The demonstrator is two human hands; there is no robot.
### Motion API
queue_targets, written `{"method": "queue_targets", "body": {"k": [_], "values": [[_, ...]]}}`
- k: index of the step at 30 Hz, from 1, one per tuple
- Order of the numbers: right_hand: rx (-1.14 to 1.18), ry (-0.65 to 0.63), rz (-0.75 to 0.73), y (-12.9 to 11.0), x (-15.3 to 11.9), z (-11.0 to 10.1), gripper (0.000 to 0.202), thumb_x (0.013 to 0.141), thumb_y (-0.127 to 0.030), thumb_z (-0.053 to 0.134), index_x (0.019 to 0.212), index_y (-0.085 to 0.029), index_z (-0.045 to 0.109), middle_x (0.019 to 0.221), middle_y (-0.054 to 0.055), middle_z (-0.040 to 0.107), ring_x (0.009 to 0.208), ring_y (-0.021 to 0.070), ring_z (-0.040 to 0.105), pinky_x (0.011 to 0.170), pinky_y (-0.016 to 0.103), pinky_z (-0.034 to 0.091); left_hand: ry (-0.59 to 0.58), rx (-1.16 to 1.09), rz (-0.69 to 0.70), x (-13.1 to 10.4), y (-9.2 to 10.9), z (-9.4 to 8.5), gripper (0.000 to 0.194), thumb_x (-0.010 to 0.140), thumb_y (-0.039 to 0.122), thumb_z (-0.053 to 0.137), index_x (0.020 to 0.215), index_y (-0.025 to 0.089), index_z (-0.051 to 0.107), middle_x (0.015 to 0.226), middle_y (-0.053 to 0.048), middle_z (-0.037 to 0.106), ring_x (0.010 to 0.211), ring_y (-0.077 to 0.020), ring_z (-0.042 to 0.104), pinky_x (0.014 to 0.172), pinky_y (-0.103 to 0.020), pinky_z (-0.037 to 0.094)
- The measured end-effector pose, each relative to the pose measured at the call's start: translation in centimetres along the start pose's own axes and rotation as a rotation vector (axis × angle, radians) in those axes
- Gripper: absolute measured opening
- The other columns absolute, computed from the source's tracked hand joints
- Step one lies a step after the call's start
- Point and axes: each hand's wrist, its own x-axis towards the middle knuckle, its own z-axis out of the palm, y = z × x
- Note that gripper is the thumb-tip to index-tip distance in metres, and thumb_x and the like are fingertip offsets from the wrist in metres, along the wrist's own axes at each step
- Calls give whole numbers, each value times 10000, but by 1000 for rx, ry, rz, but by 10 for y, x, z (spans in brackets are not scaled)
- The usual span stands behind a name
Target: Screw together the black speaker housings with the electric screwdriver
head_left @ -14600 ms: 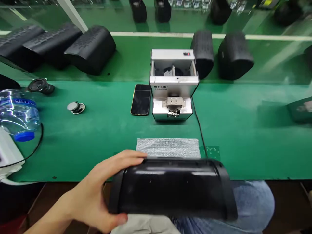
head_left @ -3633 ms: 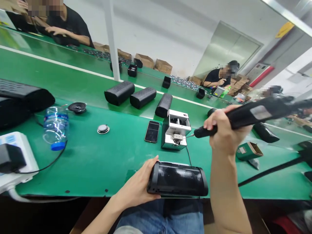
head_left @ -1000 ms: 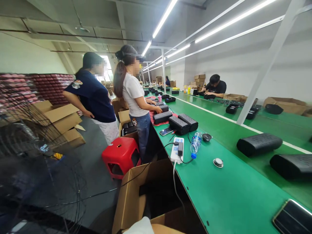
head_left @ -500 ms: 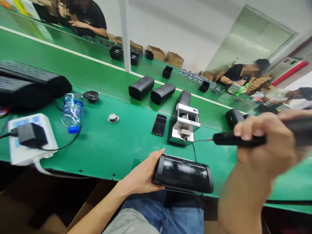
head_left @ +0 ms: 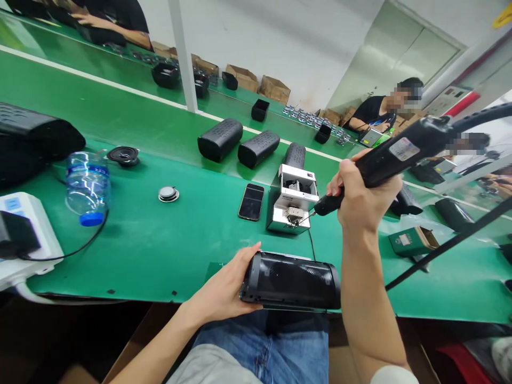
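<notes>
My left hand (head_left: 230,285) grips the left end of a black speaker (head_left: 294,282) with a glossy mesh front, which lies at the table's near edge. In my right hand (head_left: 366,197) is a black electric screwdriver (head_left: 394,154), held at a slant with its cord leaving upward to the right. The thin bit of the screwdriver points down-left and its tip is at the front outlet of a silver screw feeder (head_left: 294,197). Whether a screw sits on the tip is too small to tell. A phone (head_left: 252,201) lies left of the feeder.
A water bottle (head_left: 87,184), a power strip (head_left: 30,234), a loose speaker driver (head_left: 123,154) and a small round silver part (head_left: 168,194) lie to the left. Black housings (head_left: 221,140) stand beyond the feeder. A green box (head_left: 414,241) sits right. Co-workers (head_left: 380,112) sit across.
My right hand has swung the screwdriver left and tipped it up, bringing its bit to the feeder's outlet. The left hand still holds the speaker. The view has shifted rightward.
</notes>
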Motion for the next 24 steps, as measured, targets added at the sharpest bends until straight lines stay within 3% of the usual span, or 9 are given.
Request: {"method": "queue_targets", "body": {"k": [3, 7, 17, 20, 24], "values": [[5, -14, 14, -4, -2, -3, 252, 798, -279, 902, 838, -260, 654, 531, -117, 537, 386, 117, 483, 417, 284, 441, 4, 4, -3, 1, 0, 0, 1559, 764, 81, 1059, 1861, 467, 20, 1798, -194, 469, 1656, -491, 553, 1335, -732, 540], [31, 3, -84, -8, -2, -4, 254, 854, -252, 888, 824, -266, 636, 531, -112, 533, 406, 124, 505, 441, 286, 467, 8, 10, 13, 2, -1, 1, 1574, 763, 88, 1066, 1865, 460, 7, 1818, -201, 449, 1678, -499, 527, 1349, -750, 519], [55, -2, -78, 18, 9, 6, 210, 825, -270, 854, 817, -277, 644, 558, -118, 526, 355, 104, 462, 356, 259, 417, 20, 26, 30, -1, -9, 3, 1578, 770, 107, 1076, 1879, 440, 4, 1862, -212, 409, 1710, -496, 493, 1379, -738, 487], [52, -33, -52, 5, 3, 1, 198, 803, -267, 846, 796, -275, 649, 538, -115, 531, 355, 109, 468, 367, 271, 420, 28, 27, 48, 1, -8, 1, 1576, 779, 119, 1073, 1886, 431, -6, 1839, -207, 436, 1703, -488, 503, 1375, -724, 498], [81, -24, -42, -46, -15, -16, 151, 787, -217, 842, 825, -263, 703, 518, -118, 523, 368, 106, 444, 377, 276, 380, 30, 35, 77, 2, -8, -1, 1530, 819, 178, 1062, 1899, 392, 0, 1824, -220, 448, 1692, -489, 516, 1373, -720, 498]]}}
